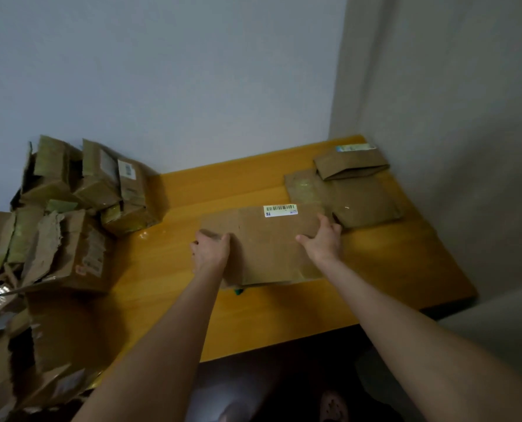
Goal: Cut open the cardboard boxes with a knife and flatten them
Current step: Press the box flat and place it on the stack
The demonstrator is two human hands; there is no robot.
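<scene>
Your left hand (211,251) curls its fingers over the left edge of the flattened cardboard box (269,248), gripping it. Your right hand (322,239) lies spread on the box's right end, thumb out, fingers straight. The box rests mid-table on the yellow wooden table (390,269), barcode label (280,210) up, near the flattened boxes (351,187) in the far corner. Torn boxes (71,208) pile up at the left.

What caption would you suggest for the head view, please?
Left hand grips and right hand presses a flattened box on the table.
</scene>
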